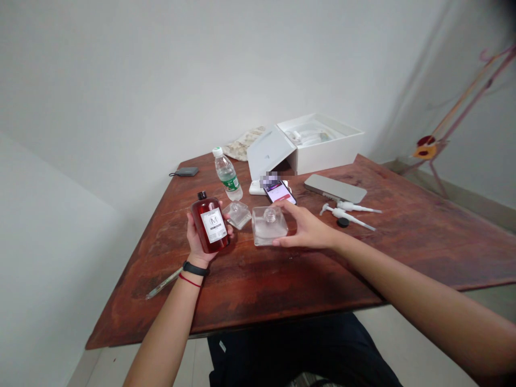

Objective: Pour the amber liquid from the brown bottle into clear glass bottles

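Note:
My left hand [195, 239] is wrapped round an amber bottle [208, 223] with a white label marked "M"; its dark neck points up and the bottle tilts slightly. My right hand [305, 227] grips a clear square glass bottle [269, 227] by its right side, thumb near the bottom and fingers by the top. Some clear liquid appears to be inside that glass bottle. Between the two held bottles, a second clear glass bottle [239, 216] rests on the table, partly behind my left fingertips. Two white pump heads [350, 216] and a black cap [342, 222] lie to the right.
Behind the hands, a water bottle [228, 174] stands near a phone [281, 192]. An open white box [328, 153] sits at the back of the wooden table [250, 293]. A grey flat case [335, 187] lies at right, a clear slim tube [163, 284] at left.

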A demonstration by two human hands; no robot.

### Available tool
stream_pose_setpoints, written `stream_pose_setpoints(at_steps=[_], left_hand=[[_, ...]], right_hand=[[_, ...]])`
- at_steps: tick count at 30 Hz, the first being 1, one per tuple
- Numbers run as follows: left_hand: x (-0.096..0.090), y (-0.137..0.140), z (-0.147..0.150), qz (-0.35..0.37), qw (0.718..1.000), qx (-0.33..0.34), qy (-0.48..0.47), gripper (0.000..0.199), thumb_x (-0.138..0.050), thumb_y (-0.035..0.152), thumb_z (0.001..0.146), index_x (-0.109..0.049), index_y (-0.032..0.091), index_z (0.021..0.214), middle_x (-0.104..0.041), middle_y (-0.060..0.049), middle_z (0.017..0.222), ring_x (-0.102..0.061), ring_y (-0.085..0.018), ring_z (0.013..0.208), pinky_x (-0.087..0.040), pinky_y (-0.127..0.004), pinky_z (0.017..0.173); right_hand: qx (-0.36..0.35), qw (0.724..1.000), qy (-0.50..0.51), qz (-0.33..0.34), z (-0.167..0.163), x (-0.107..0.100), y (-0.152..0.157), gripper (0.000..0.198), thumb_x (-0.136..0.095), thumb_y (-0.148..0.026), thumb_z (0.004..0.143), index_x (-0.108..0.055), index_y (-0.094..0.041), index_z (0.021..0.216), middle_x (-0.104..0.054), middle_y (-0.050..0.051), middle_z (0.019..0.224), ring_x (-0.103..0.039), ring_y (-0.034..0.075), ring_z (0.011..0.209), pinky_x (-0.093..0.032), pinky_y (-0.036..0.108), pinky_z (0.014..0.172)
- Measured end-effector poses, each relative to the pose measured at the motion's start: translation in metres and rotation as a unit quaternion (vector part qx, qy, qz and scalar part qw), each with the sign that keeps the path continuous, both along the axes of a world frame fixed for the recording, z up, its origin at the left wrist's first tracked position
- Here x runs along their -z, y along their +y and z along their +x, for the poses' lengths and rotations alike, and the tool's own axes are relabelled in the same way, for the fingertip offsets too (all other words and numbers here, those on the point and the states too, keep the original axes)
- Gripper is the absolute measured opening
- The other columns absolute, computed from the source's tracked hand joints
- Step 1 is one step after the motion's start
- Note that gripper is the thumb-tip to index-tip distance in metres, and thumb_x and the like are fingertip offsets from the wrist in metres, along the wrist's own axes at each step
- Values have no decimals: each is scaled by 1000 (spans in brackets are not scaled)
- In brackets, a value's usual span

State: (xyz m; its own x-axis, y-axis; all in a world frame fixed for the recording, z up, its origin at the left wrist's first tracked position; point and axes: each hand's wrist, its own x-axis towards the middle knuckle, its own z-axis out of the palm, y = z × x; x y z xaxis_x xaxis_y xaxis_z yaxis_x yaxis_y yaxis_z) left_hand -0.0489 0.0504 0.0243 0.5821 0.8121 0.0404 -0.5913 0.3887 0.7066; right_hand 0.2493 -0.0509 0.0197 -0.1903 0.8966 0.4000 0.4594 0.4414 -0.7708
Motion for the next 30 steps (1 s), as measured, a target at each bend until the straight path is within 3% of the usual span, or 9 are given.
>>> stream_pose_setpoints(at_steps=[30], left_hand=[[-2, -1, 2, 14, 1000, 8, 6, 81, -60, 82, 96, -71, 14, 138, -84, -15, 99, -78, -31, 71, -62, -44, 68]], right_hand=[[-19, 1000, -20, -1, -3, -1, -1, 76, -95, -51, 73, -62, -20, 134, -76, 15, 133, -74, 37, 122, -56, 51, 111]])
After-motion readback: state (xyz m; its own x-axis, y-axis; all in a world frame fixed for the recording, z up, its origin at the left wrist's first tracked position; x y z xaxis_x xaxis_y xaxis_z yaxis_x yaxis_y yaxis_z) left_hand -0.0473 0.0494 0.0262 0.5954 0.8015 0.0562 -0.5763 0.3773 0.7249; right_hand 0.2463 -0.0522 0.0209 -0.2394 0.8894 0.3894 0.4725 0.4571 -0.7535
